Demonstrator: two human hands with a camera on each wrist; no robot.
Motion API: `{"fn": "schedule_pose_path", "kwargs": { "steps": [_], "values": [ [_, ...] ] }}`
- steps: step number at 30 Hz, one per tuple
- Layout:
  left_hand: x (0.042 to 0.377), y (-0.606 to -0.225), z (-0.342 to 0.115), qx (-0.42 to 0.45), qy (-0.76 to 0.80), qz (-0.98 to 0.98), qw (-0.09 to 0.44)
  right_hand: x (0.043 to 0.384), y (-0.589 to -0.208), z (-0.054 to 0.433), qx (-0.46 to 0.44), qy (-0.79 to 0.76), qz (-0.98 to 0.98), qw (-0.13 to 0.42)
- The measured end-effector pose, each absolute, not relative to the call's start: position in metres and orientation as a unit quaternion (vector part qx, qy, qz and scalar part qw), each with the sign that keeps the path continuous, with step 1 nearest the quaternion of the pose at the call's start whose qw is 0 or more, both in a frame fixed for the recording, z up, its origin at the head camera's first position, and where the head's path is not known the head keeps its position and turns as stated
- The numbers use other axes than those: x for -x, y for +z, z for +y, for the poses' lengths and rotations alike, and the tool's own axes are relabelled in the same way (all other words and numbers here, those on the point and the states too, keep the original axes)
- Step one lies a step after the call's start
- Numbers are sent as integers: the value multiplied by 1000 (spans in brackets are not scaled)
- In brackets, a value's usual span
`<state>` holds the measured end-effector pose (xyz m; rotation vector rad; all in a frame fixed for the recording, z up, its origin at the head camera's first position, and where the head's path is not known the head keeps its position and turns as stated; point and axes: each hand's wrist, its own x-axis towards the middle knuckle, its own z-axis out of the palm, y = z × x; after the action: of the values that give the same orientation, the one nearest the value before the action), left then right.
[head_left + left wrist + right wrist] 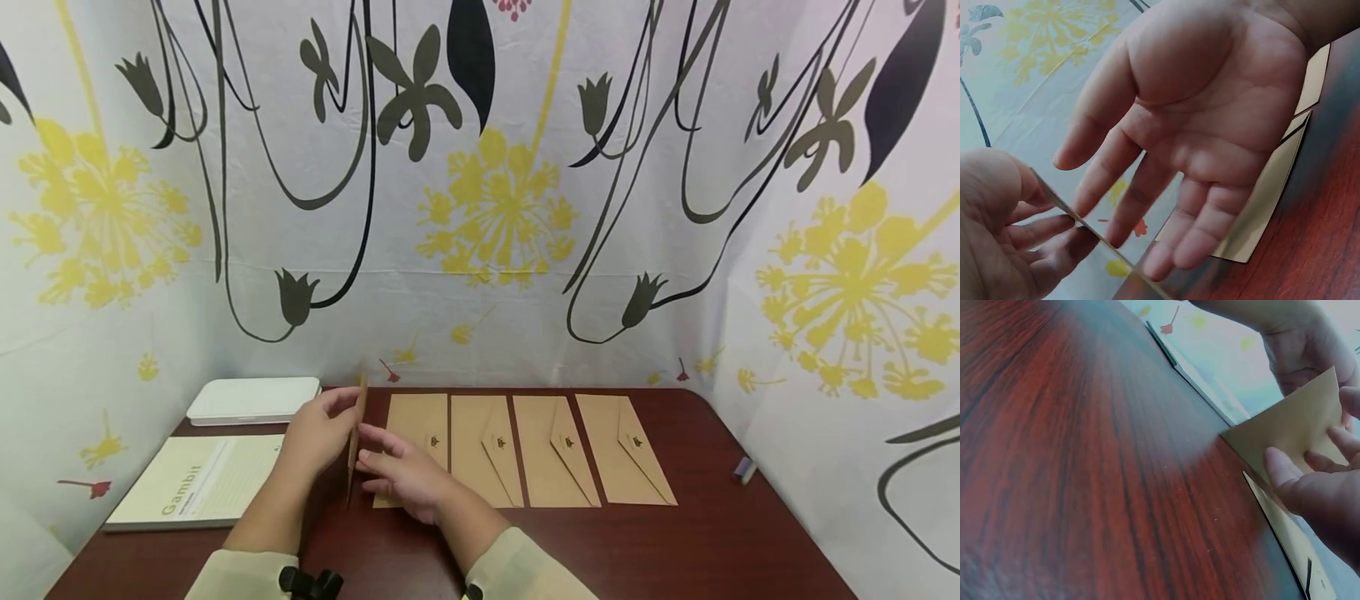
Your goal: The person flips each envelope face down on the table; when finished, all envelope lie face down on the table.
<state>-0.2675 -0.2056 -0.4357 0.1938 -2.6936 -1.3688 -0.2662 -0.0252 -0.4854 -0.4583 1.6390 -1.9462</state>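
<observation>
A thin brown envelope point(1285, 422) stands upright, nearly edge-on in the head view point(353, 454). My left hand point(318, 429) grips it from the left, high up near its far edge. On the other side, my right hand point(412, 477) has its fingers extended, and their tips touch or nearly touch the envelope's face. Right of it, several matching brown envelopes point(532, 429) lie flat in a row, their flaps marked with a small dark emblem. The leftmost envelope point(420, 417) is partly covered by my right hand.
A cream notebook point(150, 479) lettered "Gambit" lies at the left, partly behind my left forearm. Behind it sits a white flat case point(251, 400). A small whitish-purple object point(744, 470) lies near the table's right edge. Patterned cloth point(495, 333) surrounds the dark red table point(720, 533).
</observation>
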Motion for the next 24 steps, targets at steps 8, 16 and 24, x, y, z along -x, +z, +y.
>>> {"fn": "schedule_pose_path", "kwargs": {
  "steps": [8, 16, 24],
  "values": [
    [268, -436, -223, -103, -515, -848, 65, 265, -487, -23, 153, -721, 614, 282],
    [274, -451, -247, -138, -442, -883, 71, 268, -489, -21, 143, -740, 595, 278],
    [280, -467, -255, -126, -337, -933, 19, 273, -489, -17, 140, -742, 595, 275]
  ]
}}
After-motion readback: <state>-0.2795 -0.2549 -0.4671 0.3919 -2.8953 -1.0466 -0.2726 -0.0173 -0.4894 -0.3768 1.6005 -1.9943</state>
